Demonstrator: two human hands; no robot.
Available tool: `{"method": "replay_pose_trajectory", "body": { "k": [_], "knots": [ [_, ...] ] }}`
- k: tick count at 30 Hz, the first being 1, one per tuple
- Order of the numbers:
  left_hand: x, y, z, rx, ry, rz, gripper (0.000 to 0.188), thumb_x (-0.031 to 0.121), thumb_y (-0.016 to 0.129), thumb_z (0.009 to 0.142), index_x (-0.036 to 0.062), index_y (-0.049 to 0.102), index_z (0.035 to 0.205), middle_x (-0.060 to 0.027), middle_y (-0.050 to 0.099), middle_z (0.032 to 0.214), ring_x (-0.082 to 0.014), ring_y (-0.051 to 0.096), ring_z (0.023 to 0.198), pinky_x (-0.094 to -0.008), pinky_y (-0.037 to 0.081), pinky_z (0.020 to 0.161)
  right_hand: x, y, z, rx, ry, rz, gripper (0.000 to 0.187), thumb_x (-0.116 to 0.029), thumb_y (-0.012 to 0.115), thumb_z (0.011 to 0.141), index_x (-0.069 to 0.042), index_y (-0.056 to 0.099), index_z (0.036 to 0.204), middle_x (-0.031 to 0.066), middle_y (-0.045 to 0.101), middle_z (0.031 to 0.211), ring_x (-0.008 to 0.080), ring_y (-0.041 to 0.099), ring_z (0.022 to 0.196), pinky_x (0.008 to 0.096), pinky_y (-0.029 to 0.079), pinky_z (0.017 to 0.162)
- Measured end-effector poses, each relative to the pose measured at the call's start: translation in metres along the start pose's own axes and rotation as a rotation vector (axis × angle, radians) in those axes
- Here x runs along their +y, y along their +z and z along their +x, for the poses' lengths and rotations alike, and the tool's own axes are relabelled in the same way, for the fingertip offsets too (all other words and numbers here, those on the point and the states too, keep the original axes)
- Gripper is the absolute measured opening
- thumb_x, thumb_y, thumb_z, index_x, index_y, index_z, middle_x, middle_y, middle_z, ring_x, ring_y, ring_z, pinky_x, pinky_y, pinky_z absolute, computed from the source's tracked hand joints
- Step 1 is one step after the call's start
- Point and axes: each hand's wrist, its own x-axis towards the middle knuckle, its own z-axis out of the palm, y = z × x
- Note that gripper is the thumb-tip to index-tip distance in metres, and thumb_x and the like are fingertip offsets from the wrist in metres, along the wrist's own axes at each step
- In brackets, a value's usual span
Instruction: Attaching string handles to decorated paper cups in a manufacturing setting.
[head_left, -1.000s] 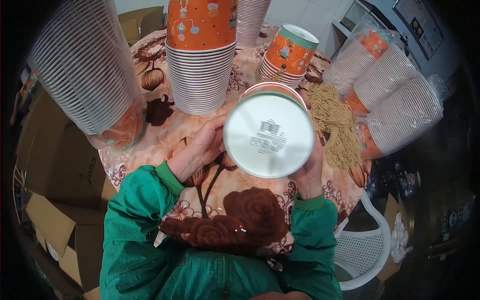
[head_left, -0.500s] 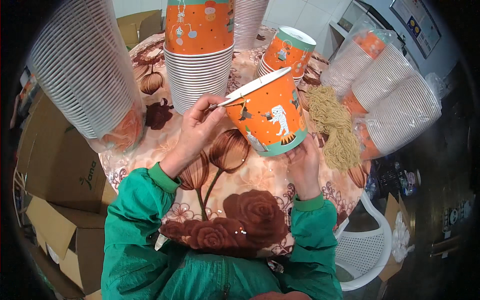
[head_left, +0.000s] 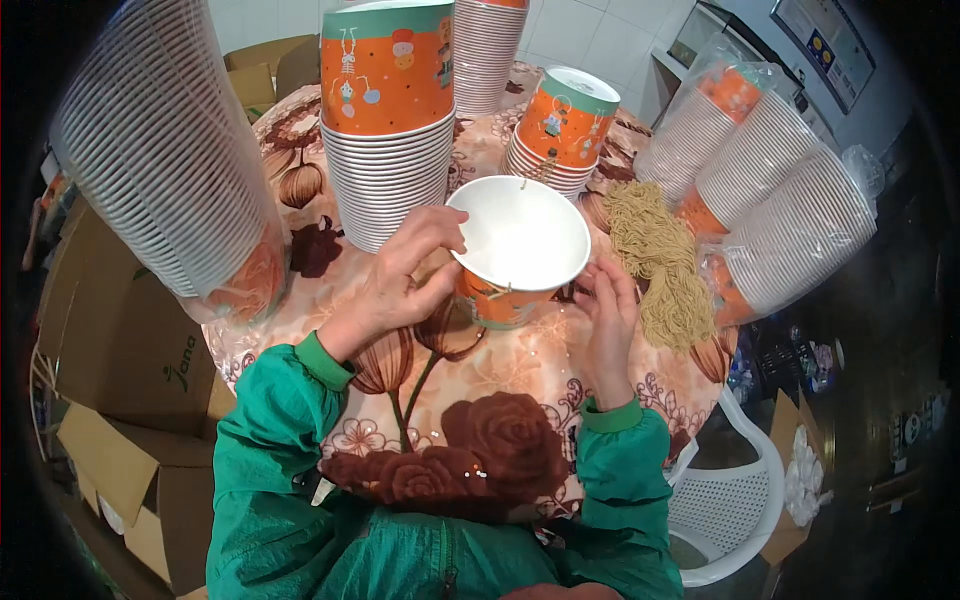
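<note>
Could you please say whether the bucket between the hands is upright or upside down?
Upright: the bucket shows its open white mouth on top, its orange side below.

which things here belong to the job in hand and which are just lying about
Likely part of the job:
- round orange-and-green paper bucket, left hand at its rim, right hand by its side
- tan cord bundle, like the cord on the bucket
- tall stack of upturned orange paper buckets

Probably just lying about:
- white perforated plastic chair
- open brown cardboard box
</note>
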Motion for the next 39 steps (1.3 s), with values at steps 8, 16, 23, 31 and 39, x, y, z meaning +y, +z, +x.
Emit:
{"method": "replay_pose_trajectory", "body": {
  "k": [8, 16, 23, 31, 39],
  "knots": [
    [-0.015, 0.011, 0.038, -0.150, 0.115, -0.008, 0.021, 0.000, 0.062, 0.076, -0.0013, 0.059, 0.096, -0.0160, 0.057, 0.105, -0.0377, 0.060, 0.117, -0.0458, 0.050, 0.096, -0.014, -0.005, 0.029, -0.119, -0.250, -0.185, 0.027, -0.013, 0.055, 0.106, 0.000, 0.060, 0.130, 0.0059, 0.063, 0.116, 0.0109, 0.058, 0.103, 0.0256, 0.048, 0.091],
    [-0.042, 0.031, 0.074, -0.129, 0.259, 0.012, 0.025, -0.001, 0.058, 0.068, -0.0022, 0.055, 0.093, -0.0222, 0.059, 0.118, -0.0391, 0.060, 0.111, -0.0443, 0.052, 0.092, -0.025, -0.012, 0.068, -0.100, -0.193, -0.126, 0.029, 0.003, 0.062, 0.097, 0.004, 0.060, 0.127, 0.0052, 0.065, 0.108, 0.0096, 0.063, 0.095, 0.0232, 0.051, 0.087],
    [-0.067, 0.062, 0.084, -0.082, 0.136, -0.079, 0.021, -0.002, 0.057, 0.071, -0.0020, 0.058, 0.092, -0.0189, 0.059, 0.118, -0.0365, 0.062, 0.113, -0.0427, 0.052, 0.092, -0.037, -0.015, 0.107, 0.028, -0.301, -0.173, 0.035, 0.005, 0.061, 0.093, 0.001, 0.058, 0.128, 0.0020, 0.061, 0.098, 0.0077, 0.058, 0.081, 0.0224, 0.051, 0.074],
    [-0.094, 0.087, 0.088, -0.003, -0.028, -0.081, 0.013, 0.002, 0.062, 0.080, -0.0034, 0.061, 0.091, -0.0180, 0.064, 0.107, -0.0331, 0.065, 0.104, -0.0407, 0.053, 0.088, -0.035, -0.007, 0.131, 0.132, -0.310, -0.420, 0.038, 0.007, 0.063, 0.088, 0.001, 0.059, 0.125, 0.0036, 0.063, 0.095, 0.0082, 0.058, 0.078, 0.0236, 0.052, 0.071],
    [-0.053, 0.091, 0.091, -0.111, -0.004, 0.223, 0.025, 0.025, 0.077, 0.086, 0.0057, 0.068, 0.099, -0.0151, 0.064, 0.100, -0.0311, 0.064, 0.104, -0.0583, 0.041, 0.105, -0.031, 0.003, 0.125, 0.007, -0.293, -0.206, 0.026, -0.002, 0.059, 0.100, 0.004, 0.058, 0.125, 0.0097, 0.071, 0.106, 0.0098, 0.064, 0.090, 0.0254, 0.054, 0.081]
  ]
}}
